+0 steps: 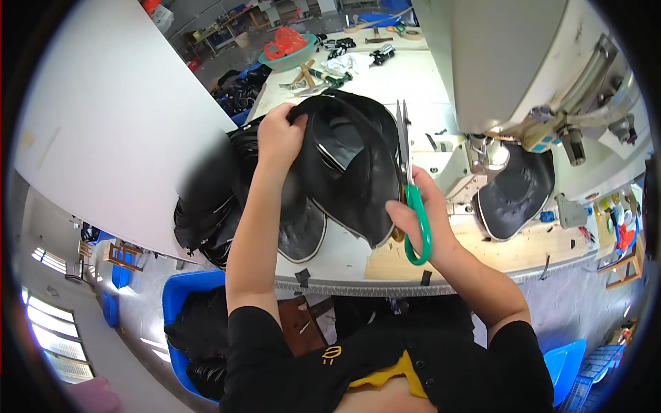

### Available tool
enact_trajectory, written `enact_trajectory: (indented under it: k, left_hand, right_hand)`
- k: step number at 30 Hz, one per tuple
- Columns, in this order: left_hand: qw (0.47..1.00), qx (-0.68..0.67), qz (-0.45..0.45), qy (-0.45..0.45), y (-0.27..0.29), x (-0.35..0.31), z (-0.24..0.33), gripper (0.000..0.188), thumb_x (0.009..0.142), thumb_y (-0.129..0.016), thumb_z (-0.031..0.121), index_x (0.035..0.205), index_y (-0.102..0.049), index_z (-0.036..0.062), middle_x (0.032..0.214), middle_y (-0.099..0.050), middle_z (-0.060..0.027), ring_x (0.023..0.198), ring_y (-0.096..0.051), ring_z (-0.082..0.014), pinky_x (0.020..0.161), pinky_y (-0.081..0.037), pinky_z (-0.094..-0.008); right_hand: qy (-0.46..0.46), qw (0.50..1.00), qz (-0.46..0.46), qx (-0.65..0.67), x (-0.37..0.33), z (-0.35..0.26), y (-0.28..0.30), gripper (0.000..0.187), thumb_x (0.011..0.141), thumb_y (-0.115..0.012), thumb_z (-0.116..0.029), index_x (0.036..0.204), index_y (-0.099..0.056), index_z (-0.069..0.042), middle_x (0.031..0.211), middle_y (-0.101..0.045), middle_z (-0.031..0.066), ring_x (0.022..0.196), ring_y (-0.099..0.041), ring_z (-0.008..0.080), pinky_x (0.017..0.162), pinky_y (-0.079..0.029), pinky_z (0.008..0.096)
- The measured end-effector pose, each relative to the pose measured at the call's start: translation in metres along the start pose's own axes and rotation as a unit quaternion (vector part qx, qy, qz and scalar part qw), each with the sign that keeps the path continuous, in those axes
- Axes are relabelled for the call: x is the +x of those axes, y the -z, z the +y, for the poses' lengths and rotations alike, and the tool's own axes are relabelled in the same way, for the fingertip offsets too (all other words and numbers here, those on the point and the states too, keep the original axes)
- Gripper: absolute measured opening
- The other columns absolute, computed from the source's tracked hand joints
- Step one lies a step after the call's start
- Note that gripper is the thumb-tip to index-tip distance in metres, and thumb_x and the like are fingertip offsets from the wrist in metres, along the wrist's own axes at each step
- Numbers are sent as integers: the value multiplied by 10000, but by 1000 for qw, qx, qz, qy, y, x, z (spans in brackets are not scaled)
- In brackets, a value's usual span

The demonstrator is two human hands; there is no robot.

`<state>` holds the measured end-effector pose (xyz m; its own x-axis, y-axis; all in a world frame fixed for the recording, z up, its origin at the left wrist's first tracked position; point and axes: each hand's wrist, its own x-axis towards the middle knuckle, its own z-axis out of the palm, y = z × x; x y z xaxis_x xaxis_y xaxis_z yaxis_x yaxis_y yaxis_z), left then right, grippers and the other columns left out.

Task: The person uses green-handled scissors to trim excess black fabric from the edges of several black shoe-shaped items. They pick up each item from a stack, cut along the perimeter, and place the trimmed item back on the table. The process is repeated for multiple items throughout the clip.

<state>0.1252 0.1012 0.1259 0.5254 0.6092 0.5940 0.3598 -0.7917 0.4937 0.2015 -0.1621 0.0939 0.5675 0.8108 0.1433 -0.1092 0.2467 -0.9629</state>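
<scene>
The left hand (279, 134) clenches the top edge of a black shoe upper (344, 165), lifted above the table (344, 258). The right hand (420, 217) grips green-handled scissors (407, 186), blades pointing up and away, along the upper's right edge. The scissors' long axis runs beside the piece; the right hand sits nearer its lower rim.
</scene>
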Motion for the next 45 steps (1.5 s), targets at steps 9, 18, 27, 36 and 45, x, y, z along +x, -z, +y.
enact_trajectory:
  k: [9,18,27,36,45]
  left_hand:
    - [949,281,-115,88,-101,65,-41,238,845,-468,123,1038,-595,68,1037,-612,-158,963,-618,-325,803,-483,-445]
    - [915,289,-224,173,-118,70,-40,514,850,-544,204,1320,-361,106,1254,-510,-146,1132,-530,-311,957,-310,-555]
    - [994,-59,78,-52,-12,1,-29,575,757,-684,232,1242,-458,20,1161,-571,-182,1075,-549,-315,946,-372,-434]
    - [980,185,80,-2,53,-107,-102,344,755,-668,149,1075,-592,47,935,-590,-131,892,-583,-307,761,-464,-398]
    - [996,80,31,3,62,-94,-58,240,776,-601,98,1009,-616,45,881,-598,-118,775,-603,-320,667,-477,-394]
  right_hand:
    - [128,983,110,-77,65,44,20,487,833,-653,-91,1234,-387,-18,753,-473,0,619,-453,65,566,-411,211]
    - [73,985,-27,-153,23,70,-4,557,772,-720,-98,1243,-424,-68,729,-472,7,656,-448,90,611,-420,240]
    - [109,954,163,-226,72,65,-12,480,784,-674,-104,1203,-449,-44,828,-579,100,723,-561,178,668,-466,302]
    - [60,991,43,-116,34,66,0,447,794,-679,-65,1184,-463,-44,719,-480,-22,629,-435,50,556,-374,206]
    - [186,953,-31,-238,-8,58,-27,583,729,-752,-72,1221,-442,-33,854,-503,40,732,-450,106,647,-405,220]
